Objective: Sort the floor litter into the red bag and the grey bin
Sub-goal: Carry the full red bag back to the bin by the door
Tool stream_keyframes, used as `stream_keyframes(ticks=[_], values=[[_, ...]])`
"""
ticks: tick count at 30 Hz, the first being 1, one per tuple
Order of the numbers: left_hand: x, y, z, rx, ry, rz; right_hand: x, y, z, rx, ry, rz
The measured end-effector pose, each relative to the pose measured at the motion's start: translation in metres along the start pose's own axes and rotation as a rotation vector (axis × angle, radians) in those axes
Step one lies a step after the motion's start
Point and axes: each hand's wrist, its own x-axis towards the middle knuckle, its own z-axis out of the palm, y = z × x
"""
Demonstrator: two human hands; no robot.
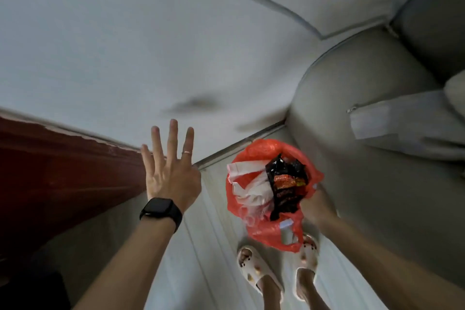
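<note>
A red plastic bag (264, 234) hangs open above my feet, and my right hand (317, 205) grips its right rim. Inside lie white crumpled wrappers (249, 189) and black snack packets (286, 189). My left hand (171, 171) is raised to the left of the bag with its fingers spread straight and nothing in it; a black watch sits on its wrist. No grey bin shows in this view.
A grey sofa arm (352, 133) rises right behind the bag. A dark red wooden panel (63, 171) runs along the left. Pale floor boards (208, 246) lie under my slippered feet (254, 272). A white wall fills the upper part.
</note>
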Motion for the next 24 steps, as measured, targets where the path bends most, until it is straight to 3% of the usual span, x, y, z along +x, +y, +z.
stream_keyframes(ticks=[4,10,12,24], values=[[0.047,0.016,0.055,0.02,0.097,0.039,0.022,-0.042,0.024,0.111,0.081,0.035],[0.073,0.033,0.11,0.056,0.197,-0.005,0.144,-0.006,0.097,0.386,0.071,0.088],[0.079,0.032,0.118,0.098,0.225,-0.007,0.128,-0.031,0.098,0.476,0.058,0.124],[0.09,0.012,0.13,0.156,0.26,0.092,0.127,-0.054,0.138,0.269,0.066,0.228]])
